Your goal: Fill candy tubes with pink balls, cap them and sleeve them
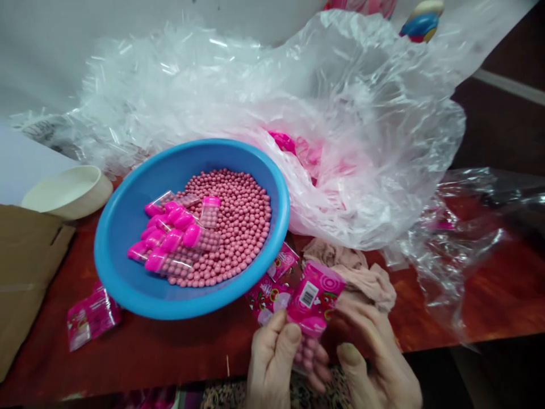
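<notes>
1. Left hand (270, 363) and right hand (374, 363) lie nearest the camera, just over the near edge of the red-brown tabletop (170, 358). Both grips are closed on one pink-topped packet (313, 301), held upright between them.
2. That packet has a printed top with a barcode, a pink cap below it, and a clear lower part packed with pink balls. The left thumb presses its front, and the right fingers (353, 307) curl around its upper edge.
3. Just behind the hands, printed pink wrappers (270, 295) lie on the tabletop, beside a crumpled beige cloth (357, 272).
4. To the left, a blue basin (102, 250) holds loose pink balls (238, 221), with clear pink-capped tubes (170, 233) lying on them.
5. A large clear plastic bag (361, 113) bunches behind the basin, touching its rim, with bright pink items (283, 142) inside.
6. Farther out are a cream bowl (68, 193), flat cardboard (25, 272), another pink wrapper (91, 315), and a second plastic bag (451, 238).
</notes>
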A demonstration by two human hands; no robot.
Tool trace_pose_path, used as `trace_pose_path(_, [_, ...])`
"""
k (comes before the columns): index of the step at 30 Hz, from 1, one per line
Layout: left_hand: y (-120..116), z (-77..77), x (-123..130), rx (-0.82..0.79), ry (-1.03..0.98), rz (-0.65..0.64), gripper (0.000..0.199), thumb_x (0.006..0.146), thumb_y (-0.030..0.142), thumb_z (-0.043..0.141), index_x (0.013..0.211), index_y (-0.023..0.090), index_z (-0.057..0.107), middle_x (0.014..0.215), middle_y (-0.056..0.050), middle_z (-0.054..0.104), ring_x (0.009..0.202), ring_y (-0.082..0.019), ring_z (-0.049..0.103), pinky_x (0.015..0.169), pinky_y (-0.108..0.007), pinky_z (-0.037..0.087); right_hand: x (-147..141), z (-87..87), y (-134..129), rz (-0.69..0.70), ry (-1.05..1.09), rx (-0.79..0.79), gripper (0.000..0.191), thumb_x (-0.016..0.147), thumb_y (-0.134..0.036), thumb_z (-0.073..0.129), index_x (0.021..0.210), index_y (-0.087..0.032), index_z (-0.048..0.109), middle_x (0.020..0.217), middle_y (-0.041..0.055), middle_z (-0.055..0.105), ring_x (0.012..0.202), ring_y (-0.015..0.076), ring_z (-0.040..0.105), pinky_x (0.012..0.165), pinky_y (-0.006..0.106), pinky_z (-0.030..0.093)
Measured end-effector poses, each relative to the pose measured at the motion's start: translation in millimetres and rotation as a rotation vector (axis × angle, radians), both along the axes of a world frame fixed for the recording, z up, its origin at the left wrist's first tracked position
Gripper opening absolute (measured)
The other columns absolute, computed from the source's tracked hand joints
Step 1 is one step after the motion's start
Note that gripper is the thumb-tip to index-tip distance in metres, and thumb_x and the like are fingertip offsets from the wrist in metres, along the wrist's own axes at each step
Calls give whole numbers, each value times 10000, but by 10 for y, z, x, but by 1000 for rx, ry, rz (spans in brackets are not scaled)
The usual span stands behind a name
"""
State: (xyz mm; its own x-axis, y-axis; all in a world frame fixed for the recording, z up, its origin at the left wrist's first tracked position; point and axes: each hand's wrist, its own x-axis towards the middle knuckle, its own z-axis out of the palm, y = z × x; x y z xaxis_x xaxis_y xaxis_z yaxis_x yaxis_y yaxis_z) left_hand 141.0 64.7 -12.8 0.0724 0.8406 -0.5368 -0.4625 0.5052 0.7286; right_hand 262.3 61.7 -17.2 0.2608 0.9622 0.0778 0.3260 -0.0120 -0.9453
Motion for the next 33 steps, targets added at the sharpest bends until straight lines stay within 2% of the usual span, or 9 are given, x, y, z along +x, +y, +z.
trace_pose_path(1, [10,20,-6,8,13,-40,449,754,586,630,734,137,639,534,-18,641,396,-95,536,380,-179,416,-2,52,53,13,114,-55,355,751,-531,679,915,-220,729,841,65,673,800,205,641,675,259,535])
trace_pose_path(3, [5,49,-18,33,77,-102,439,746,575,645,749,136,640,544,2,607,399,-71,508,370,-154,381,-57,165,131,45,473,-345,308,740,-519,700,788,-215,710,546,-18,591,466,125,560,405,201,467])
trace_pose_path(7, [-58,61,-30,88,103,-156,434,695,548,703,846,142,675,641,-14,598,482,-92,529,411,-174,393,-194,298,169,-33,855,-497,349,633,-504,799,669,-206,621,419,-78,517,320,52,438,329,147,384])
trace_pose_path(11, [-161,5,-16,41,109,-130,368,745,496,672,881,155,694,582,-8,577,453,-96,486,425,-200,384,-244,265,114,-61,769,-468,338,622,-490,809,715,-197,669,455,-51,563,342,50,431,321,133,371])
trace_pose_path(16, [-243,-45,4,-21,215,-58,344,763,420,673,1007,179,702,523,24,516,445,-111,443,448,-219,390,-258,164,21,-106,529,-372,325,603,-438,822,811,-192,775,862,59,735,596,144,599,427,169,467])
trace_pose_path(20, [-122,69,-4,119,443,-94,148,767,298,656,801,173,728,556,10,521,514,-131,454,495,-232,376,-181,80,38,-78,725,-491,247,567,-353,868,718,-186,767,667,19,717,631,136,629,567,164,507])
trace_pose_path(25, [17,227,-20,276,661,-169,96,715,185,642,722,164,735,588,3,539,550,-136,449,529,-246,350,-79,112,159,70,977,-567,379,516,-451,868,715,-167,713,608,29,678,577,189,654,650,341,551])
trace_pose_path(29, [-15,259,-8,314,666,-166,68,697,196,669,689,192,736,576,-4,575,530,-152,483,543,-257,392,-48,149,208,107,1060,-518,253,619,-359,827,704,-179,670,728,7,633,647,151,613,667,283,540])
trace_pose_path(33, [-77,289,12,294,686,-98,66,725,223,692,724,243,755,626,-24,653,589,-192,572,601,-265,445,-71,137,189,158,1103,-540,222,650,-325,800,720,-175,652,709,-7,602,627,126,574,600,228,512])
